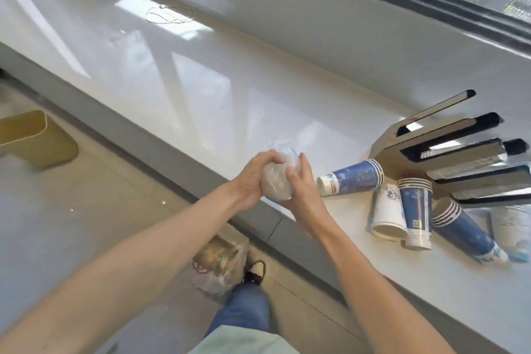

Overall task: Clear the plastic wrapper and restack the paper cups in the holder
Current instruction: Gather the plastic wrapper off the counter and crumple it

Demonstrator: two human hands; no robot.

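balling: both hands press the wrapper (pixel 277 181) into a tight wad, likely so that it stays compact and can be dropped in one piece.
left hand (pixel 253 178): cups the wad from the left, fingers (pixel 265 156) curled closed over its top.
right hand (pixel 301 185): closes on the wad from the right, its fingers wrapped round the side, so the plastic cannot spring open.
wrapper: thin, clear, crinkled film, greyish where it is packed, glinting at the loose top; held in the air over the desk (pixel 201 72) edge, touching nothing else.
cups (pixel 352 177): paper, tapered, blue and white print with rolled rims; several nested stacks lie tipped on their sides on the desk, to the right of the hands, beside the holder (pixel 448 149). none is in it yet.
holder: stiff, flat slats, dark-edged with shiny faces, fanned out at a slant.
desk: glossy white, hard, throwing back window light.
bin (pixel 34 138): yellowish plastic, on the floor to the left, well apart; a fair place for the wad, i judge.
bag (pixel 221 264): thin plastic, on the floor by the shoe.
stage: wrapper part nearly done, restacking not begun.
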